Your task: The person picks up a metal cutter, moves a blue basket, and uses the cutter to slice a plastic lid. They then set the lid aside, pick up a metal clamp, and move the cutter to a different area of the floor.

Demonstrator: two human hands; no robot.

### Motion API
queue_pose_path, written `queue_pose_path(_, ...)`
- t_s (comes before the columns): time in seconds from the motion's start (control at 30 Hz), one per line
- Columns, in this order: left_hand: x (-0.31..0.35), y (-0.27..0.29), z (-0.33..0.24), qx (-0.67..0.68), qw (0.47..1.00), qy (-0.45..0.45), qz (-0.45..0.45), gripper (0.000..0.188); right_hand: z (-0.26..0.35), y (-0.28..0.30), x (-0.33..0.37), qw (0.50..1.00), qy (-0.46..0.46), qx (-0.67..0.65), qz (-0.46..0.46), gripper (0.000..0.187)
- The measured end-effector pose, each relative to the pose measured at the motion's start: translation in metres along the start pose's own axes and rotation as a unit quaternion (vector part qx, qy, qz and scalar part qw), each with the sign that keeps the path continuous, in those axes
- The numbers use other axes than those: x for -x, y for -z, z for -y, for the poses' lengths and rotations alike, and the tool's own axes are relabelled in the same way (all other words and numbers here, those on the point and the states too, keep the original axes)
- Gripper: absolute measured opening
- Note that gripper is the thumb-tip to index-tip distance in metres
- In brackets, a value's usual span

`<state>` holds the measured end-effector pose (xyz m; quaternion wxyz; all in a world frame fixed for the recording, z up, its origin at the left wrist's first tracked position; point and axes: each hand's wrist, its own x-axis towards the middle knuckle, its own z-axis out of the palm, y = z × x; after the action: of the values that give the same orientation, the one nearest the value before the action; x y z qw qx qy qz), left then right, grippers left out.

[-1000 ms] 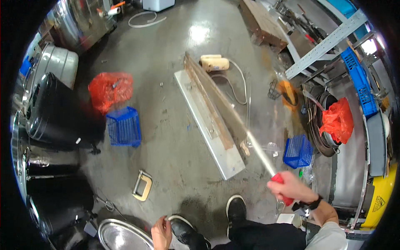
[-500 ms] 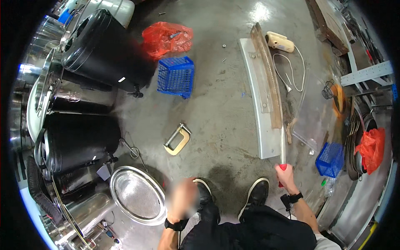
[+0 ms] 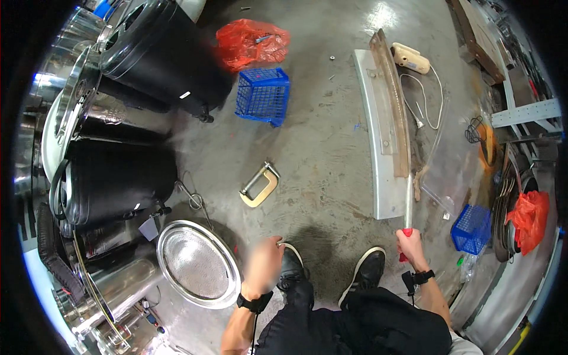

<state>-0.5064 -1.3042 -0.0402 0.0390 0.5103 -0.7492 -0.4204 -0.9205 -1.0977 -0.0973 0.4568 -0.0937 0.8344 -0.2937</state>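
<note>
My right hand (image 3: 410, 245) is closed round the red grip (image 3: 404, 257) of a straight metal bar (image 3: 409, 204). This bar runs away from me to a long brown angle bar (image 3: 393, 118), which lies along a pale metal plate (image 3: 368, 112) on the floor; whether they are joined I cannot make out. My left hand (image 3: 263, 263), mostly smeared, hangs beside my left shoe, so its fingers cannot be read. Nearest to it is a round perforated metal tray (image 3: 198, 263). Farther ahead on the floor lies a yellow G-clamp (image 3: 264, 188).
Black cylindrical containers (image 3: 118, 183) and steel vessels line the left. Ahead are a blue basket (image 3: 263, 97) and a red plastic bag (image 3: 253, 44). A cream corded device (image 3: 410, 58) lies past the plate. Another blue basket (image 3: 471, 229) and red bag (image 3: 528, 222) are at right.
The view has shifted slightly, so floor things sit a little farther right. My right hand keeps its hold on the red grip; my left hand stays near my left shoe.
</note>
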Motion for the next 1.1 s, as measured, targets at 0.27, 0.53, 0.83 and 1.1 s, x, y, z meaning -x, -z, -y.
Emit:
queue_pose_path(0.27,-0.029,-0.01,0.008,-0.041,0.999,-0.016,-0.016,0.026,0.014,-0.007,0.012,1.0,0.015,-0.004,-0.003,0.033)
queue_pose_path(0.53,-0.04,-0.01,-0.004,-0.028,0.999,-0.026,-0.018,0.026,0.024,0.004,0.018,0.997,0.012,0.08,-0.001,0.03)
queue_pose_path(0.83,-0.032,-0.022,-0.016,-0.002,0.999,-0.034,-0.007,0.025,0.094,0.056,0.092,0.99,0.015,-0.059,0.125,0.034)
queue_pose_path(1.1,-0.031,-0.016,-0.02,0.0,0.999,-0.044,0.013,0.024,0.195,0.107,0.172,0.987,-0.031,-0.1,0.123,0.03)
